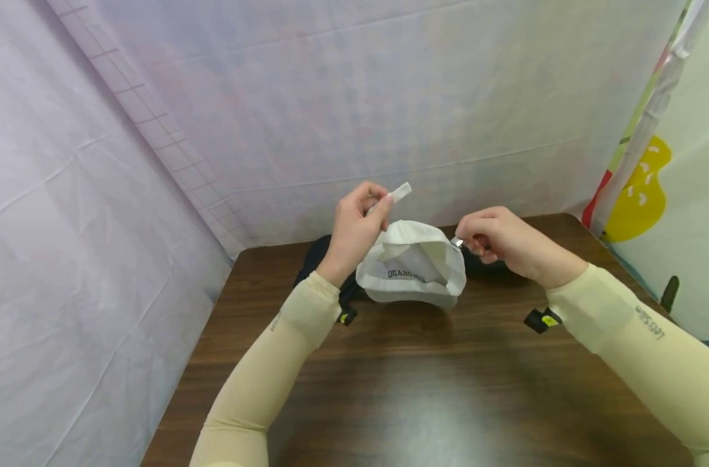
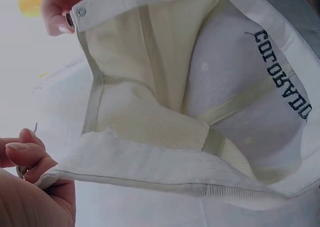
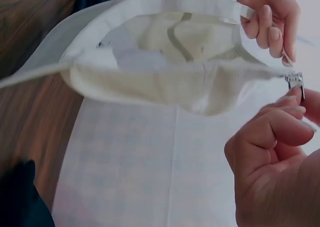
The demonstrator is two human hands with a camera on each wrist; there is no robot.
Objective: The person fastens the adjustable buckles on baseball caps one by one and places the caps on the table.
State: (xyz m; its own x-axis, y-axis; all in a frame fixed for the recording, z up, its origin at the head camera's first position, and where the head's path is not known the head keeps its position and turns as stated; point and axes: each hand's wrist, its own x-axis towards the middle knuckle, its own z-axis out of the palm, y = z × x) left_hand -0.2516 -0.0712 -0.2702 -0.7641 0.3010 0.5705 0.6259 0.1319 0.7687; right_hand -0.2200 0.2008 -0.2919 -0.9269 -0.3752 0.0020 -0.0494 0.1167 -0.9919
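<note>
A white cap (image 1: 409, 289) hangs between both hands above the table, its opening and inner side facing me. Dark embroidered letters (image 2: 283, 76) show reversed inside the front panel. My left hand (image 1: 359, 224) pinches the cap's back strap (image 1: 401, 192), whose free end sticks out past the thumb. On the other side, my right hand (image 1: 508, 245) pinches a small metal buckle (image 3: 295, 79) at the end of the cap's band. The two back ends are apart, and a snap stud (image 2: 82, 11) shows on the band in the left wrist view.
A dark navy item (image 1: 315, 258) lies behind my left wrist, and another dark item (image 1: 494, 271) lies under my right hand. The brown wooden table (image 1: 436, 389) ends at a pale cloth wall (image 1: 354, 97). More cloth hangs on both sides.
</note>
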